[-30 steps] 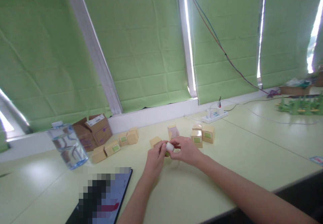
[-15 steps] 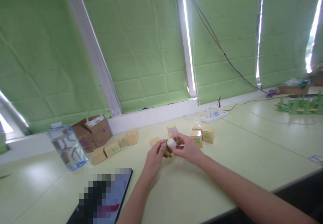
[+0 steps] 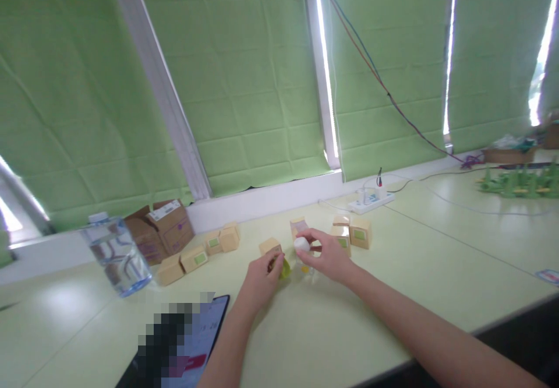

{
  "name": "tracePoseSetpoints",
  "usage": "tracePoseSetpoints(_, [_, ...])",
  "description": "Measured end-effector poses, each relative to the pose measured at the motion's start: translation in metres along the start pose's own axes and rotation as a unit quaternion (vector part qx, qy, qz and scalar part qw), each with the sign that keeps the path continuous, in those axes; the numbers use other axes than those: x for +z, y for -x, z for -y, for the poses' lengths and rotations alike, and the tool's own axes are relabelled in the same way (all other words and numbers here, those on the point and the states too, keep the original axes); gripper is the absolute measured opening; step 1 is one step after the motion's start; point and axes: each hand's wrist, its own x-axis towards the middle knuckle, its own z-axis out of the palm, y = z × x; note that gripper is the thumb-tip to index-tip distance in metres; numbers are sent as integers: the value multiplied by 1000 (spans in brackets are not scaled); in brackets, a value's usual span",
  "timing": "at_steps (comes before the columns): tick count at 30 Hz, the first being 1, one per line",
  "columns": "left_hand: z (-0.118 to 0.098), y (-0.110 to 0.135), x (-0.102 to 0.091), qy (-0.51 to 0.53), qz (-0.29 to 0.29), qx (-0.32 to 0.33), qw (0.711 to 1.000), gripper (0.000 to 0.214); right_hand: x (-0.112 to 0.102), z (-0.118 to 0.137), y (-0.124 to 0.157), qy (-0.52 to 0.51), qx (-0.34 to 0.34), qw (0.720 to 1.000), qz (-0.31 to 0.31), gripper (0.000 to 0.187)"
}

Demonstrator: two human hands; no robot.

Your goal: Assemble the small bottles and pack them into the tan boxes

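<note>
My right hand (image 3: 329, 257) pinches a small white rounded object (image 3: 302, 244) between thumb and fingers. Just beneath it on the table stands a small clear container (image 3: 311, 274) with a bit of yellow in it, partly covered by the hand. My left hand (image 3: 262, 277) is closed on a thin yellow-green piece (image 3: 285, 268) that looks like film or a wrapper; its kind is not clear. Behind the left hand lies a small cardboard box (image 3: 269, 244). An opened small box (image 3: 299, 226) stands behind the white object, between the two hands.
More small boxes with green labels stand right (image 3: 360, 233) and left (image 3: 194, 258). A large water bottle (image 3: 117, 254) and a bigger carton (image 3: 171, 226) are at the left. A tablet-like screen (image 3: 213, 318) lies near the front. A power strip (image 3: 371, 203) sits by the wall.
My hands have drawn apart. The left one moved left and down with the yellow-green piece, away from the white object. The right one shifted slightly right, and the clear container shows more.
</note>
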Motion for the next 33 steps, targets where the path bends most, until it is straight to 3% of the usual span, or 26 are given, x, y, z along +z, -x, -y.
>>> tracePoseSetpoints(4, [-1, 0, 0, -17, 12, 3, 1000, 42, -5, 7, 3, 84, -48, 993, 64, 30])
tracePoseSetpoints(8, [-1, -2, -2, -24, -17, -6, 1000, 42, -4, 11, 4, 153, -104, 968, 169, 37])
tracePoseSetpoints(12, [1, -2, -4, 7, -53, -19, 998, 39, 3, 9, 4, 204, -150, 945, 209, 41])
tracePoseSetpoints(17, [1, -2, -4, 55, -85, -31, 994, 40, 5, 11, 5, 208, -157, 944, 203, 40])
tracePoseSetpoints(20, [2, -3, -2, 106, -87, -35, 990, 42, 2, 15, 5, 180, -144, 958, 171, 28])
tracePoseSetpoints(25, [5, -6, 5, 190, -41, -37, 980, 44, -2, 15, 3, 130, -92, 984, 75, 12])
tracePoseSetpoints(33, [-4, -7, 9, 275, 17, -14, 961, 43, 0, 14, 1, 84, -77, 991, 65, 13])
